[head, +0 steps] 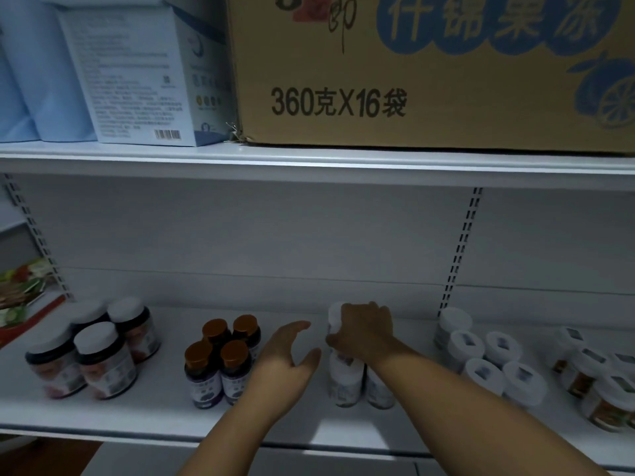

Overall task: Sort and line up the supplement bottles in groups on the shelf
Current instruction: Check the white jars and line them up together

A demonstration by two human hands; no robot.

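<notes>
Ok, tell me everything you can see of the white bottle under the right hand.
The white bottle stands upright at the back of the middle group, behind two white bottles with pale labels. Only its white top and upper side show; the right hand covers the rest, fingers curled over it. Its label and base are hidden.

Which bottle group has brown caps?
The four small dark bottles, just left of the open left hand. Every other group on the shelf has white caps.
</notes>
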